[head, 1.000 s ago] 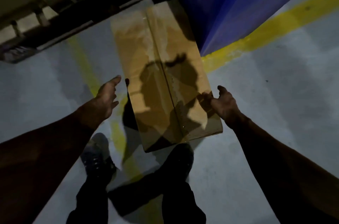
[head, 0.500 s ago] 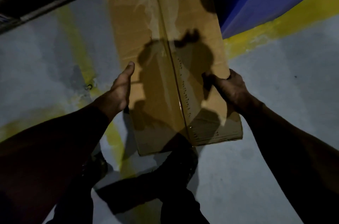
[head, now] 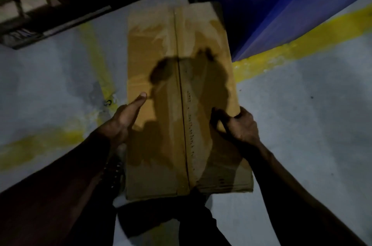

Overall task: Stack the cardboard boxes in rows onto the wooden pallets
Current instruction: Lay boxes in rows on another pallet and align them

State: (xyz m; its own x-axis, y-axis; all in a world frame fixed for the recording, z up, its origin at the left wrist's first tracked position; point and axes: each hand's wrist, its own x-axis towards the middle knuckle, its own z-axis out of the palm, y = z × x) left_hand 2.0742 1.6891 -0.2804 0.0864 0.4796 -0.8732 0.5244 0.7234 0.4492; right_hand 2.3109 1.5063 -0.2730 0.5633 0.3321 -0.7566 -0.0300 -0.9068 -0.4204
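Gripping the long cardboard box (head: 181,92) at its near half above the grey floor (head: 302,125), the right hand (head: 240,125) curls over the right edge; the left hand (head: 125,117) presses flat, fingers straight. Stiff, bulky; likely best held along both long sides

I am in a warehouse or loading area. Under me lies grey concrete floor (head: 302,125) painted with yellow lines (head: 298,48), a wooden pallet (head: 60,4) ahead, blue sheeting (head: 281,4) beside it.
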